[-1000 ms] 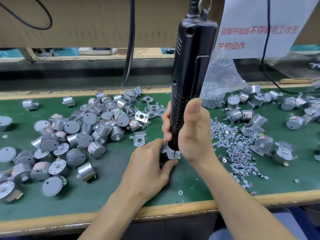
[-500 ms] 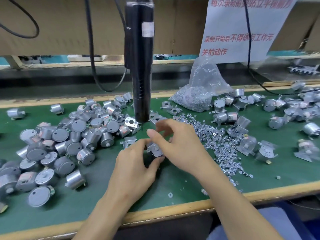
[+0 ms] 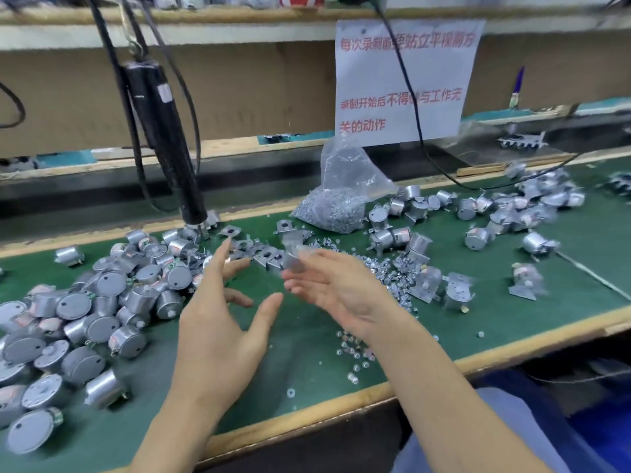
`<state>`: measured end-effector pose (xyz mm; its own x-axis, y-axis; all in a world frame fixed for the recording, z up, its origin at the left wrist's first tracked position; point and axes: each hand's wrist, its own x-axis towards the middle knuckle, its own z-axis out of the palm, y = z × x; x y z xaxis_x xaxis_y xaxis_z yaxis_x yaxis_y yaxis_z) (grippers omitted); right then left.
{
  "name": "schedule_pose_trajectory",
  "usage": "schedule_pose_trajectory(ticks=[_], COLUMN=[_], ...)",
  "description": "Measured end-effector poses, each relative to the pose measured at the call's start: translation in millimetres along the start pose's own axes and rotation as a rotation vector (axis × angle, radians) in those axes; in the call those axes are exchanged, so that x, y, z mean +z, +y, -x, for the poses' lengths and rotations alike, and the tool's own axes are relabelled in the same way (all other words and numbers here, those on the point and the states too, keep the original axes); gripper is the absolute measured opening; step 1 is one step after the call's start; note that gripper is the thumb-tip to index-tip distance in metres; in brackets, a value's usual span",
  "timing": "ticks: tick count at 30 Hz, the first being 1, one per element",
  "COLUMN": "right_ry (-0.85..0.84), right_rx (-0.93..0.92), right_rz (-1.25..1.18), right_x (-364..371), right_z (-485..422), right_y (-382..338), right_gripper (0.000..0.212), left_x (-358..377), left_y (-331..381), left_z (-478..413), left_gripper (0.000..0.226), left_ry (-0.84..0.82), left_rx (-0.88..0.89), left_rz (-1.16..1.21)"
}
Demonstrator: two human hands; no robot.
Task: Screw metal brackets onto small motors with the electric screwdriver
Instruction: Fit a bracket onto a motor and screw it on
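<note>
My right hand (image 3: pixel 341 291) pinches a blurred small motor with its metal bracket (image 3: pixel 293 260) between thumb and fingertips, a little above the green mat (image 3: pixel 307 346). Just to its left, my left hand (image 3: pixel 218 322) hovers with fingers spread and holds nothing. The black electric screwdriver (image 3: pixel 164 141) hangs free on its cable at the back left, tilted, with its tip over the far motors. Loose brackets (image 3: pixel 266 254) lie behind my hands. A spread of small screws (image 3: pixel 386 268) lies to the right of them.
A big pile of bare motors (image 3: pixel 102 302) covers the mat's left side. Motors with brackets (image 3: pixel 495 213) lie at the back right. A plastic bag of screws (image 3: pixel 341 196) stands at the back centre under a paper notice (image 3: pixel 403 83). The wooden table edge (image 3: pixel 512 349) runs along the front.
My right hand let go of the screwdriver, which swung up and back to the left. Both hands then held the motor; now the left has opened away and the right carries it.
</note>
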<state>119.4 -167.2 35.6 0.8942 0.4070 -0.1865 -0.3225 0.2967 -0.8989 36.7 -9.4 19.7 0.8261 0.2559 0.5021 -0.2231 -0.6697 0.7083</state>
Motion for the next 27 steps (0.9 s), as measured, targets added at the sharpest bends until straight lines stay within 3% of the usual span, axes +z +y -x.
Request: schedule_pose_trajectory(ticks=[4, 6, 8, 11, 14, 19, 24, 25, 27], right_ry=[0.137, 0.027, -0.1, -0.081, 0.027, 0.136, 0.092, 0.054, 0.037], right_rx=[-0.121, -0.261, -0.337, -0.304, -0.258, -0.454, -0.471, -0.475, -0.507], right_rz=[-0.671, -1.035, -1.109, -0.887, -0.478, 0.242, 0.566, 0.584, 0.58], right_x=[-25, -39, -46, -40, -18, 15, 46, 53, 66], right_z=[3, 6, 9, 9, 7, -6, -20, -23, -27], right_y=[-18, -22, -25, -22, -13, 7, 22, 24, 26], right_gripper=[0.031, 0.061, 0.076, 0.069, 0.053, 0.02, 0.079, 0.082, 0.061], left_x=[3, 6, 9, 11, 9, -4, -28, -35, -47], left_y=[11, 15, 17, 18, 18, 9, -7, -10, -15], left_z=[4, 5, 6, 7, 8, 9, 12, 13, 15], left_gripper=[0.084, 0.083, 0.08, 0.066, 0.05, 0.036, 0.036, 0.036, 0.037], left_ry=[-0.102, -0.144, -0.178, -0.213, -0.208, -0.196, -0.142, -0.118, -0.051], left_rx=[-0.09, -0.111, -0.118, -0.1, -0.098, -0.103, -0.143, -0.163, -0.206], left_rz=[0.112, 0.136, 0.141, 0.098, 0.068, -0.088, -0.344, -0.393, -0.506])
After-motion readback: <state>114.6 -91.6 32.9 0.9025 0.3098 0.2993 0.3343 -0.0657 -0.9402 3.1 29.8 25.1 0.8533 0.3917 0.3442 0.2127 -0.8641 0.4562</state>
